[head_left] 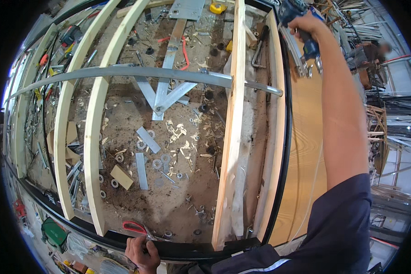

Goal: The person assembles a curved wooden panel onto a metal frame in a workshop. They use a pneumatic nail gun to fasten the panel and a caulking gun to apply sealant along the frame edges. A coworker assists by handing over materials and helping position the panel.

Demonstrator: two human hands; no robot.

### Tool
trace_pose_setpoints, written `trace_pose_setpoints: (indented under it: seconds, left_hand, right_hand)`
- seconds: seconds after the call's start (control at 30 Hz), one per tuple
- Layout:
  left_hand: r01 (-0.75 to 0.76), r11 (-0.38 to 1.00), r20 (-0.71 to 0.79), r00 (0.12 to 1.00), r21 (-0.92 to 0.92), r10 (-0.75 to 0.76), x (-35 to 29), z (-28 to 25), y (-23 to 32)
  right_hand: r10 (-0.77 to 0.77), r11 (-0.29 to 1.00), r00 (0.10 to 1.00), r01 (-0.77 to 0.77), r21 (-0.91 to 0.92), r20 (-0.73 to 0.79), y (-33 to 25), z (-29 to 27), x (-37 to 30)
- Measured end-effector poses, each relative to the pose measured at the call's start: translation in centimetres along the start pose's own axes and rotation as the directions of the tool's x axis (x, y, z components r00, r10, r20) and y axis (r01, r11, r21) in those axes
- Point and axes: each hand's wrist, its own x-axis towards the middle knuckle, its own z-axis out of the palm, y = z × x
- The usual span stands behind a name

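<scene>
Here, the right hand, at the upper right of the frame, is wrapped around the grip of a dark blue power tool—fingers closed, thumb side uppermost in view. The tool stands over the upper end of a yellow-brown wooden panel, near some bright metal pieces. The left hand, at the lower edge, is loosely curled at the near side of a black frame; whether it has hold of anything cannot be told. Just beside it lies a tool with red handles.

Farther out, pale wooden slats run up the frame, crossed by a long grey metal bar. Beyond the slats, a brown worktop shows at the centre—strewn with wood shavings, round washers and flat grey strips. Above these, flat metal bars converge to a point. A yellow tape measure lies at the top edge, a green object at the lower left. Another person appears at the far upper right.
</scene>
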Motion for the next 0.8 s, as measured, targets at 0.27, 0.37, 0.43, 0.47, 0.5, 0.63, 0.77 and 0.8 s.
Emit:
trace_pose_setpoints:
  seconds: [0.27,0.37,0.43,0.47,0.5,0.63,0.77,0.8]
  left_hand:
    - [-0.098,0.993,-0.195,0.977,-0.058,0.085,-0.5,0.2,0.5]
    - [-0.174,0.98,-0.287,0.948,-0.102,0.138,-0.5,-0.1,0.3]
    - [-0.135,0.987,-0.278,0.955,-0.086,0.106,-1.1,-0.8,0.2]
    - [-0.145,0.986,-0.286,0.951,-0.08,0.116,-1.3,-0.9,-0.1]
    - [-0.151,0.985,-0.308,0.944,-0.083,0.119,-1.6,-0.9,-0.3]
    - [-0.213,0.972,-0.381,0.911,-0.097,0.162,-1.1,-0.6,-0.5]
    - [-0.243,0.968,-0.367,0.908,-0.066,0.203,-1.8,-0.2,-1.0]
    - [-0.251,0.965,-0.364,0.908,-0.076,0.208,-2.0,0.0,-1.2]
  right_hand:
    - [0.003,0.98,1.0,-0.003,0.201,-0.003,1.3,2.0,-20.6]
    - [-0.084,0.923,0.994,0.052,0.38,0.067,2.7,3.9,-33.5]
    - [-0.029,0.891,0.991,-0.034,0.453,0.132,4.0,5.6,-40.7]
    - [-0.037,0.836,0.993,-0.031,0.547,0.112,2.9,7.2,-44.6]
    - [0.003,0.822,0.987,-0.094,0.562,0.161,3.5,7.9,-47.8]
    - [0.076,0.717,0.96,-0.24,0.654,0.269,5.8,11.0,-59.3]
    - [0.057,0.64,0.939,-0.294,0.71,0.338,6.4,14.5,-68.3]
    - [0.075,0.635,0.947,-0.287,0.717,0.312,5.7,15.4,-70.4]
